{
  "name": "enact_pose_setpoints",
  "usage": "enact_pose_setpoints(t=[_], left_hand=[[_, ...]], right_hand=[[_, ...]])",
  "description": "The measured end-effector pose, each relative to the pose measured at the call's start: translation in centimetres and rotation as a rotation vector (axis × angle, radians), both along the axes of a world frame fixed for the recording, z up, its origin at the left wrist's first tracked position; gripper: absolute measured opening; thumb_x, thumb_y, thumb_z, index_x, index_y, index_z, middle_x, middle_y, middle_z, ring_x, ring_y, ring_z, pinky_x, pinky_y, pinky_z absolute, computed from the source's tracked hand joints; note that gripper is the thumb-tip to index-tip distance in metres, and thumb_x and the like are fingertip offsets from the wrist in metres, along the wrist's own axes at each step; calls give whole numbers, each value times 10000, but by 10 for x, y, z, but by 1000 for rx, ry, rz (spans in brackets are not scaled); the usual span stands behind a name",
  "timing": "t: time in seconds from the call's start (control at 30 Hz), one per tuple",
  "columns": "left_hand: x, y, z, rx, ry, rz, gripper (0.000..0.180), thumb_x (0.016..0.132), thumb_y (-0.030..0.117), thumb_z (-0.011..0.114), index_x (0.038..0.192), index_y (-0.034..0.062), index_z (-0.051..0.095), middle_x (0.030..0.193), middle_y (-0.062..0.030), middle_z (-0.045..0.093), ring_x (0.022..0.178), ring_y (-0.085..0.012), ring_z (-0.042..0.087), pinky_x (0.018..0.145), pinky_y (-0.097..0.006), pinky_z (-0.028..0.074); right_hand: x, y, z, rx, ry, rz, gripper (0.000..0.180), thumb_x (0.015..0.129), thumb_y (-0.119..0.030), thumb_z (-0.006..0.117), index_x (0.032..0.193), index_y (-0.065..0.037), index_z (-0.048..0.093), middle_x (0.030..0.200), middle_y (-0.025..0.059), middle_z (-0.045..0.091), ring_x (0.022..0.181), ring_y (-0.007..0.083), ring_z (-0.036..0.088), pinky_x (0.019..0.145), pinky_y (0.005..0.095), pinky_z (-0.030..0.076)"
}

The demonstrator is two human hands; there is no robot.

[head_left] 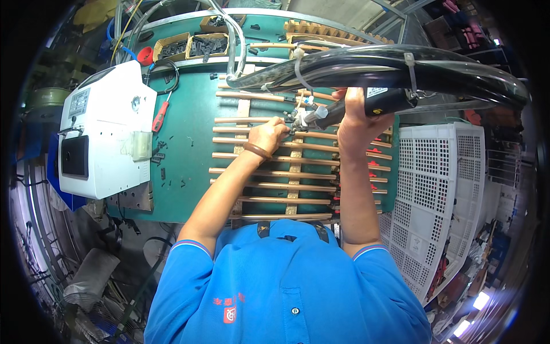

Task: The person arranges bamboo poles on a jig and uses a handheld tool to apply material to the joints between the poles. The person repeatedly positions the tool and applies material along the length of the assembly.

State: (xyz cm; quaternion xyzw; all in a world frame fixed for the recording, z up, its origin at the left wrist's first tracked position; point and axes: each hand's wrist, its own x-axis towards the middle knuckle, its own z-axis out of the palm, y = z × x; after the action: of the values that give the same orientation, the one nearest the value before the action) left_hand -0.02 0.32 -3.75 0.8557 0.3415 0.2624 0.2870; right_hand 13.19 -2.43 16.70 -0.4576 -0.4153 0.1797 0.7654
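Observation:
My right hand (358, 123) is wrapped round the black body of a handheld power tool (392, 102), which points left over the rack. The tool's silver nose (312, 117) meets one of the copper-coloured tubes near the rack's middle. Beside that nose, my left hand (268, 136) is closed, its fingertips pinched at a tube; what lies between them is hidden. Several copper-coloured tubes (258, 172) lie crosswise in rows on wooden strips (294, 178), with small black pieces along them. Red clips (375, 163) show at the right ends of some tubes.
A thick bundle of clear and black hoses (458, 69) arches over the right side. On the green table (186, 198) stand a white machine (106, 126), a red screwdriver (161, 116) and scattered black bits. Boxes of black parts (207, 47) lie behind; white perforated crates (421, 195) stand right.

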Motion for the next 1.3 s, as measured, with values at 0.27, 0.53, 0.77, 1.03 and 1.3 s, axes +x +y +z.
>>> enact_pose_setpoints(t=[0.27,0.53,0.77,1.03,1.3], left_hand=[[-1,2,4,-1,13,-25,105,784,165,652,883,129,657,901,-31,598,736,-290,620,596,-389,508],[-3,2,7,40,6,-33,88,790,181,648,834,108,623,840,-66,568,702,-304,603,568,-412,489],[-6,4,-1,45,72,-20,131,774,229,668,837,120,629,844,-73,570,718,-308,607,582,-424,496],[-5,6,-4,52,116,2,119,715,148,679,823,120,638,842,-64,606,749,-294,620,614,-412,502],[-5,7,-3,74,148,-19,93,744,186,655,821,136,646,809,-79,617,739,-298,623,610,-412,508]], right_hand=[[-5,0,-9,17,14,-20,258,785,123,558,1006,12,483,822,73,581,717,116,589,638,240,505],[-10,-1,-15,35,-141,-92,166,781,127,583,900,30,521,786,73,593,697,133,607,667,265,531],[-13,-5,-22,4,-232,-134,247,698,82,680,812,-27,490,751,-23,524,668,43,473,625,191,422],[-18,-8,-21,38,-400,-200,212,694,45,677,837,-11,530,753,-11,573,654,52,504,622,191,421],[-9,-11,-43,131,-427,-60,303,679,34,719,933,4,557,828,33,622,720,81,559,680,222,459]])
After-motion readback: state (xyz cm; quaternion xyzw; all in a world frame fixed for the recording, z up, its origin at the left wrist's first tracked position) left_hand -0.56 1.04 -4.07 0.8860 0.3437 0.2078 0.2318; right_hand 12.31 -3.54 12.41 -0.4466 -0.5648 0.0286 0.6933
